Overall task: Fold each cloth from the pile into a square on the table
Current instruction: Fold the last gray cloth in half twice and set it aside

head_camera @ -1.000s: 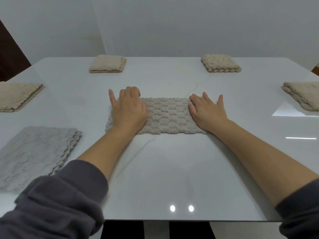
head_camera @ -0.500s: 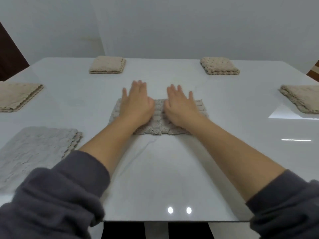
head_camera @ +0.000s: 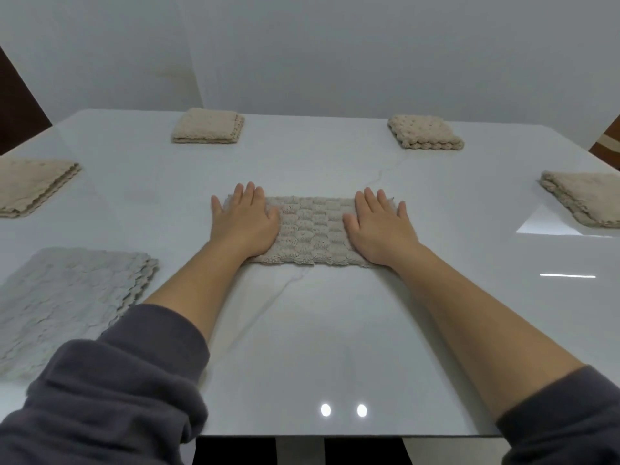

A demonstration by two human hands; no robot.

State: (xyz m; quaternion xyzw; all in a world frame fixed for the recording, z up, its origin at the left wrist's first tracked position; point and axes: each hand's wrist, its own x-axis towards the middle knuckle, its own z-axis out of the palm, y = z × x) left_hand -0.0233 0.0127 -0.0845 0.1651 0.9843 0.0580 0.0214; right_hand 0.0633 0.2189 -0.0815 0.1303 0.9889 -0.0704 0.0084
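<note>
Cloth lay mid-worktop as a long folded strip, its long side parallel to the near edge. Left hand was flat on the left end and right hand flat on the right end. Palms were down and fingers straight, pressing, gripping nothing.

Pile of grey cloths sat by the left edge, toward the near corner. Four folded squares were set out, two toward the far edge, one at the left edge and one at the right edge.

Judged: the strip was not yet a square and needed one more fold, end over end.

Risks:
- The worktop looked glossy, so the whole strip could skate when one end is lifted, unless the other hand pins it.
- The weave was thick and bobbled, so layers may spring open once the pressure comes off.
- The near edge showed a slight step near its middle, so the layers were probably not flush. Folding over that would give a skewed square.
</note>
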